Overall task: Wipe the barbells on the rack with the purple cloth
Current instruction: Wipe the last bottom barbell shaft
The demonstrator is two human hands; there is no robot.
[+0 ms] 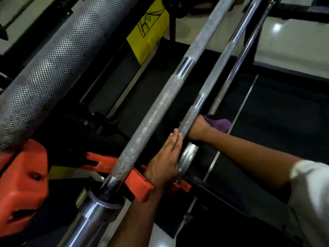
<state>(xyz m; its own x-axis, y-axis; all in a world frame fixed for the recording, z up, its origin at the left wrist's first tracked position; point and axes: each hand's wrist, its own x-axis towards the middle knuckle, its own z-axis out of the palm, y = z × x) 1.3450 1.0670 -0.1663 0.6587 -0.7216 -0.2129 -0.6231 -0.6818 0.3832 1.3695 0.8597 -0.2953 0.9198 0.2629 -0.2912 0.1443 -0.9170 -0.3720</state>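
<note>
Barbells lie side by side on the rack, four counted from left to right: a thick knurled one (53,68) close to the camera, a second (160,107) resting in the orange cradle (137,180), a third (204,97), and a slim fourth (238,65) farthest right. The left hand (165,157) lies flat between the second and third bars, fingers straight and together, gripping nothing, touching the third bar with its fingertips (175,135). The right hand (197,127) reaches past the third bar and holds the one purple cloth (220,123) bunched against the fourth bar's lower stretch. The wiping step seems in hand on that rightmost bar. Next, I judge, the cloth must slide along its length with steady pressure, before the remaining bars get their turn.
</note>
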